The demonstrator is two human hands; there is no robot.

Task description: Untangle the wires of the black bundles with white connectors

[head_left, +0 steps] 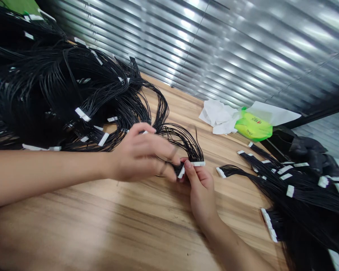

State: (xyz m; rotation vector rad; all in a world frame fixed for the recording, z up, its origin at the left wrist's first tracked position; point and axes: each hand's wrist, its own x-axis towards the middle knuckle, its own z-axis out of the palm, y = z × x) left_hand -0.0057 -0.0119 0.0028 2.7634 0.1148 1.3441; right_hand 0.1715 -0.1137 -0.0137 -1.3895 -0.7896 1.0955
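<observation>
My left hand (142, 152) comes in from the left and closes around a bundle of thin black wires (180, 141), its fingertips at the bundle's end. My right hand (200, 186) rises from below and pinches a white multi-pin connector (181, 172) between thumb and finger. A second white connector (198, 163) sticks out just beyond, at the end of the same wires. Part of the bundle is hidden behind my left fingers. A large tangled heap of black wire harnesses (70, 98) lies just behind my left hand and forearm.
Finished-looking harnesses with white connectors (288, 180) lie in a black pile on the right of the wooden table (101, 226). Crumpled white paper (217, 117) and a green plastic bag (252, 126) sit at the back, against a ribbed metal wall (214, 49).
</observation>
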